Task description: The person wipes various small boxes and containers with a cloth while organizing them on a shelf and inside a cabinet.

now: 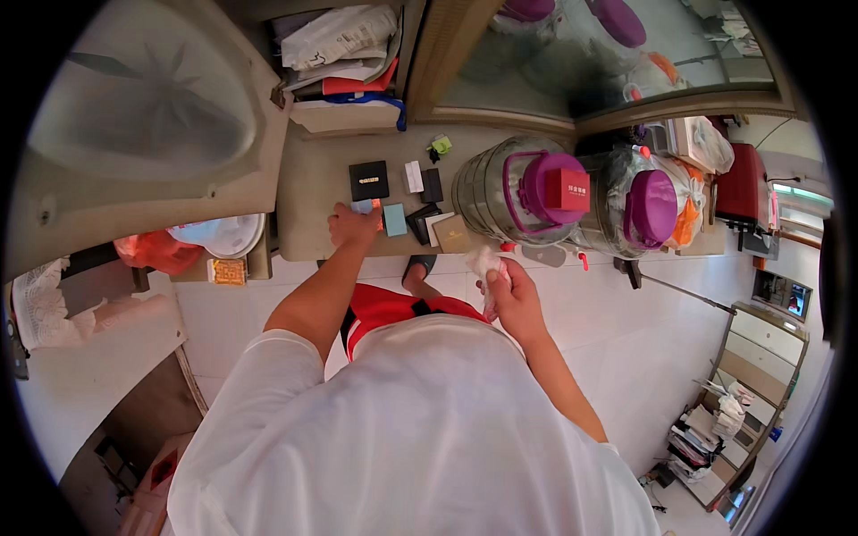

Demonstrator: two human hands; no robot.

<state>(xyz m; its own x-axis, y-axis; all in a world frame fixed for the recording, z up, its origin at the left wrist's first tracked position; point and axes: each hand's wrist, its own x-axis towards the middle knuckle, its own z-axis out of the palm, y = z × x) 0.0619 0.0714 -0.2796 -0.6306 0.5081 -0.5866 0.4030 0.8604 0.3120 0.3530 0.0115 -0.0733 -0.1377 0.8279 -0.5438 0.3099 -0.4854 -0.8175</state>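
Pale lettering runs across the middle of a flat black box on the desk, well left of the big clear jar with the purple lid. More pale print marks the red box resting atop that jar, and the tan card just left of the jar's base bears a small emblem too faint for me to make out. On the person's side of the jar, the right hand is closed round a crumpled white wad, thin and wrinkled, poking out past the fingertips; tissue or plastic, I can't tell. Left of the jar, the left hand has bent fingers at a small light-blue piece, beside an orange one; I can't tell whether they grip it. Between that hand and the jar lies a turquoise box.
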